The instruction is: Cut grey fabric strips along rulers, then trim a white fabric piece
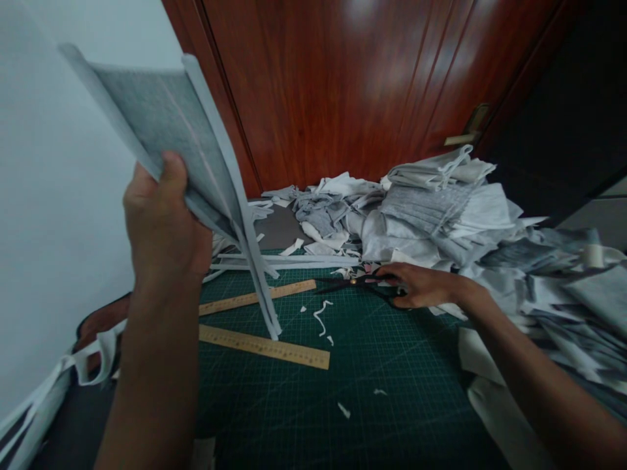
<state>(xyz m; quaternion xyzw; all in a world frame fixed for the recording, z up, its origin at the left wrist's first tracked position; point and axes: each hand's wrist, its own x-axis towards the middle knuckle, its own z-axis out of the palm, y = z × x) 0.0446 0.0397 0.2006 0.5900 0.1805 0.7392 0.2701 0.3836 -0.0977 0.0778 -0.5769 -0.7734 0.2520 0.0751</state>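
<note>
Raised at the left, my left hand [164, 222] is closed on a grey fabric piece [169, 111] with folded side edges and a pale line down its middle. Narrow strips hang from its lower end, down toward the mat. At the right, my right hand [421, 285] has its fingers around the handles of black scissors [353, 282]. The blades are parted a little and point left, just above or on the green cutting mat [392, 365]; I cannot tell which. Between the blades I see no cloth.
Two wooden rulers, an upper ruler [255, 298] and a lower ruler [274, 350], lie on the mat among small white scraps [320, 318]. A large heap of grey and white fabric [426, 215] stands at the back and right. Behind rises a reddish wooden door [313, 91]; a white wall [53, 196] is at left.
</note>
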